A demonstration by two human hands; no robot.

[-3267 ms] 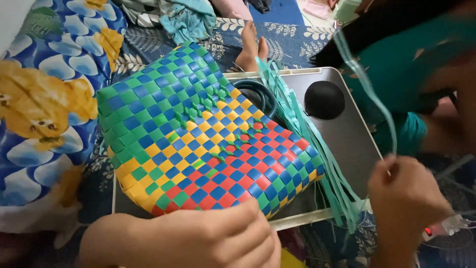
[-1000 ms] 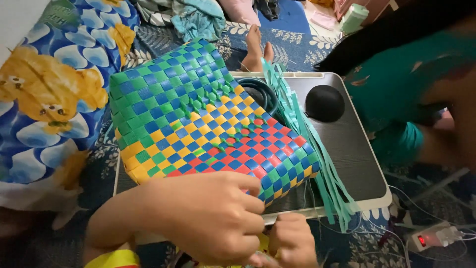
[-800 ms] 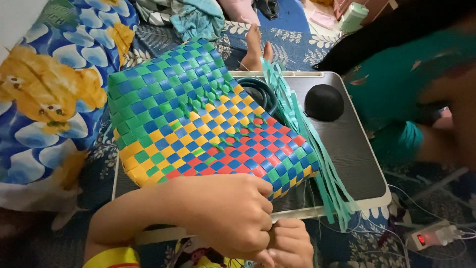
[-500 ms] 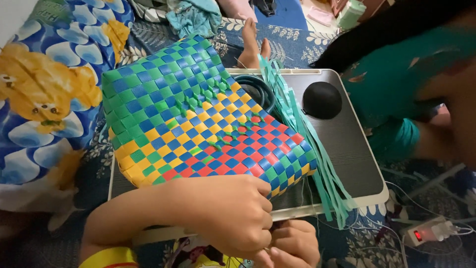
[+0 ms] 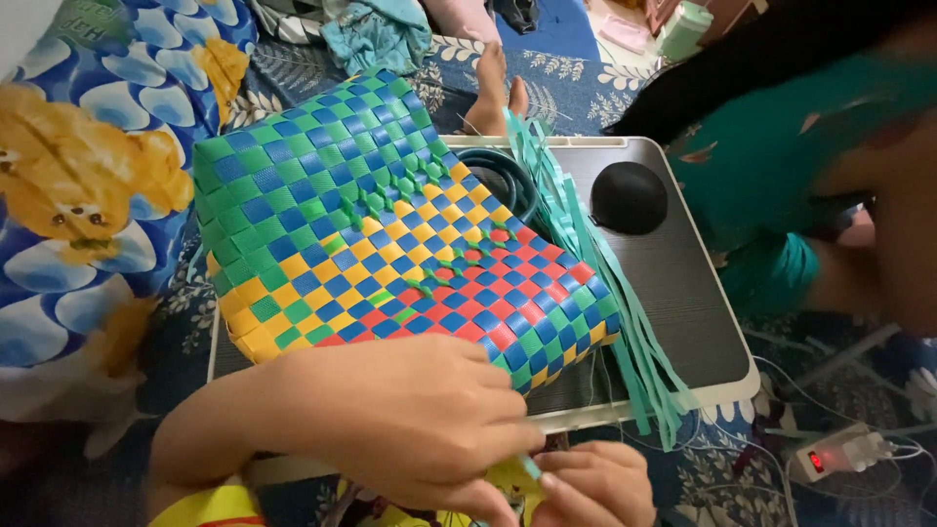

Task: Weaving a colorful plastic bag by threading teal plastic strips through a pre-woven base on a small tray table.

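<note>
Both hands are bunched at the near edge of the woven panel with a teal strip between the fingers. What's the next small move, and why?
Probably draw the teal strip snug through the near edge. The right hand pinches its end just below the woven panel, while the left hand presses that edge down on the lap tray. More loose strips hang off the right side, unwoven.

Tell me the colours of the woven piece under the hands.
Green, blue, yellow and red checks on the woven piece, head view.

The woven basket (image 5: 390, 234) is showing a checkered pattern of green, blue, yellow and red; its loose strips (image 5: 605, 293) are teal; the tray (image 5: 683, 303) is looking dark grey.
</note>
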